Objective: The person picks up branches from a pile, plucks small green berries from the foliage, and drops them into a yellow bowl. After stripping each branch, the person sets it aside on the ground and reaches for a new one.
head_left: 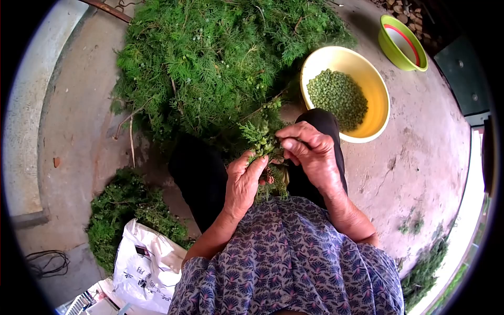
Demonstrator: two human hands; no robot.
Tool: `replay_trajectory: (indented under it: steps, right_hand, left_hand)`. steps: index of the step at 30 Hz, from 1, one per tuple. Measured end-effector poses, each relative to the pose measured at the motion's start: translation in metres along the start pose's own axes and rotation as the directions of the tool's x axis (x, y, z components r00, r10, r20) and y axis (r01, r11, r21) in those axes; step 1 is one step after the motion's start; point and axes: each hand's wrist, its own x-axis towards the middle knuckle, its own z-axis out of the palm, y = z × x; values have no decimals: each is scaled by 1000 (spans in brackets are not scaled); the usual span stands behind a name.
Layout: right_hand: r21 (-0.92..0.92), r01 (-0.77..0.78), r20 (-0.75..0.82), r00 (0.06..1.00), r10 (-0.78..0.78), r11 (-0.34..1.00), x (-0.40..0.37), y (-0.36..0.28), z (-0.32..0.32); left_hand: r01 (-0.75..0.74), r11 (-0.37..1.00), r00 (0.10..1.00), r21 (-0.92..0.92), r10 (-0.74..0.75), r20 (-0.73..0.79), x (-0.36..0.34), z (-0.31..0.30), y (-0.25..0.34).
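My left hand (243,181) is closed round a green conifer sprig (255,134), which stands up between my knees with small round cones among its leaves. Close to the sprig's right side is my right hand (314,157), its thumb and fingers pinched together. Whatever is between those fingertips, if anything, is too small to make out. Beyond my right knee stands a yellow basin (380,111) holding a heap of small green cones (337,97).
A large pile of cut conifer branches (210,63) lies ahead. A smaller pile (126,210) and a white sack (149,262) are at the left. A green basin (392,55) stands at the far right, near stacked firewood (407,13).
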Motion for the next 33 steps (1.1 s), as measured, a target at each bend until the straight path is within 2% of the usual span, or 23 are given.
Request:
replay_trajectory:
  steps: [1,3,4,7,10,11,12,13,16,18,20,21,23,24,25,27,29,31,33]
  right_hand:
    - [-169,171,74,984,-160,971,3,6,-1]
    - [-7,23,15,1000,-22,1000,0,6,6]
    - [-6,23,14,1000,-23,1000,-1,5,7]
    - [-80,25,-19,999,-26,997,-4,3,10]
    - [-286,107,-63,989,-130,952,-9,8,12]
    - [-286,108,-64,989,-131,952,-8,6,13]
    - [-370,123,-68,985,-159,921,-7,4,14]
    - [-452,135,-72,980,-187,882,-7,2,14]
    - [-408,191,-46,972,-230,893,-7,11,13]
    - [-383,226,-42,964,-261,896,-8,10,15]
    - [-37,-51,-141,989,45,998,-11,9,17]
    - [-37,-49,-143,989,43,998,-10,8,15]
    - [230,-235,-45,967,251,944,-8,6,7]
    - [297,-292,6,953,303,909,-9,9,4]
    - [297,-291,5,953,303,909,-10,10,5]
    - [55,-125,-52,990,128,991,-12,11,8]
    - [109,-145,-73,985,153,983,-12,6,8]
    - [259,-333,-54,932,358,907,-10,4,5]
    - [302,-319,-68,933,354,898,-12,9,5]
  left_hand:
    - [0,1000,1000,2,0,0,-1,1,2]
    - [-12,1000,1000,16,11,28,-2,2,9]
    - [-12,1000,1000,17,11,29,-2,2,10]
    - [-67,992,997,108,61,56,-1,2,10]
    - [-128,979,992,161,123,41,-1,5,9]
    - [-177,943,984,282,172,43,-1,7,13]
    - [-221,890,974,399,218,54,-1,9,14]
    - [-223,889,974,399,218,58,-1,10,12]
    - [-250,893,967,373,252,44,2,10,4]
    - [-315,823,943,473,326,62,3,10,4]
    - [-337,806,936,487,344,77,4,11,5]
    - [-353,790,929,501,359,90,5,12,5]
    - [-385,764,917,517,380,121,8,9,3]
    - [-415,739,904,531,400,149,9,9,1]
    - [-415,738,904,531,400,151,9,10,4]
    - [-467,684,868,561,475,143,6,14,10]
    - [-471,662,867,584,468,168,5,12,10]
    - [-477,637,864,605,465,192,5,12,12]
    - [-437,722,893,536,418,165,4,13,16]
